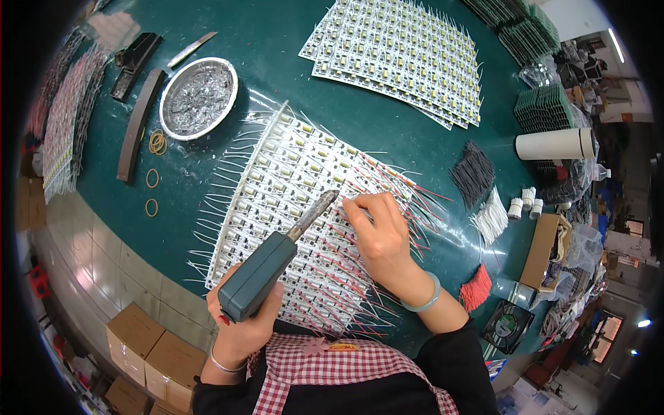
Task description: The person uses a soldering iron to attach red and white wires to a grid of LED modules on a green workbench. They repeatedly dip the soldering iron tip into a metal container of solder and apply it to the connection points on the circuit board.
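My left hand is wrapped round a dark green soldering gun. Its metal tip points up and right, over a white circuit board panel with rows of small yellow and dark parts. Close beside that tip, my right hand bends over the panel with thumb and forefinger pinched together. What lies between those fingertips is too small to make out. Red wires run across the panel's right part, and white wires stick out along its left edge.
Upper left stands a round bowl of metallic scraps, near rubber bands and a dark bar. More panels are stacked at the far side. To the right lie black wires, white wires, red wires and a fan.
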Demonstrator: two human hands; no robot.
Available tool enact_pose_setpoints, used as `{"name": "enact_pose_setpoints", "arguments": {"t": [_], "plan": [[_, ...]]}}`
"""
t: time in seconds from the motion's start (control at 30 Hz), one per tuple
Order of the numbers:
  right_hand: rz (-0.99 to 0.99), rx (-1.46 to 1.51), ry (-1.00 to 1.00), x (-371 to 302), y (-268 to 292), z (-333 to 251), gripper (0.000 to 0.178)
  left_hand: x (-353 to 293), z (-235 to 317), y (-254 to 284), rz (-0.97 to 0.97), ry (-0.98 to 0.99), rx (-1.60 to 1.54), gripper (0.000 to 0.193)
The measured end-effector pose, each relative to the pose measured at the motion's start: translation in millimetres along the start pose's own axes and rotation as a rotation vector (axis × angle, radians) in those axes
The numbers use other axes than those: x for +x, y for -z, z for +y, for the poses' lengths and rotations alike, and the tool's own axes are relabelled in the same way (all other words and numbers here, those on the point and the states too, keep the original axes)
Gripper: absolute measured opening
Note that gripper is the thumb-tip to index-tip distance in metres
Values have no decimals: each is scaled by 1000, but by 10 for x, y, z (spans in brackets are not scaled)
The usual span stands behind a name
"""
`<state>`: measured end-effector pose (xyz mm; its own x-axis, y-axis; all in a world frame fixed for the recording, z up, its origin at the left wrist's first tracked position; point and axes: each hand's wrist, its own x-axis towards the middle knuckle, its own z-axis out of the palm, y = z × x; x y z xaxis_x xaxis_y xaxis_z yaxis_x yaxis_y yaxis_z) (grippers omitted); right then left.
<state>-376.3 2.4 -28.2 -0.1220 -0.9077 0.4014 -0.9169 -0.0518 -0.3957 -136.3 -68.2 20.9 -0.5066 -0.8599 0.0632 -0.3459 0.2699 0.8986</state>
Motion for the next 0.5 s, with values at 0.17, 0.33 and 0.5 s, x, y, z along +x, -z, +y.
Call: {"name": "enact_pose_setpoints", "arguments": {"t": [0.17, 0.33, 0.5], "plan": [[-3, -13, -4, -2, 2, -3, 36, 11, 55, -11, -24, 42, -20, 18], [12, -15, -1, 2, 8, -11, 36, -16, 18, -55, -17, 70, -50, 17], [12, -15, 2, 11, 18, -16, 36, -47, -25, -93, -7, 144, -107, 16]]}}
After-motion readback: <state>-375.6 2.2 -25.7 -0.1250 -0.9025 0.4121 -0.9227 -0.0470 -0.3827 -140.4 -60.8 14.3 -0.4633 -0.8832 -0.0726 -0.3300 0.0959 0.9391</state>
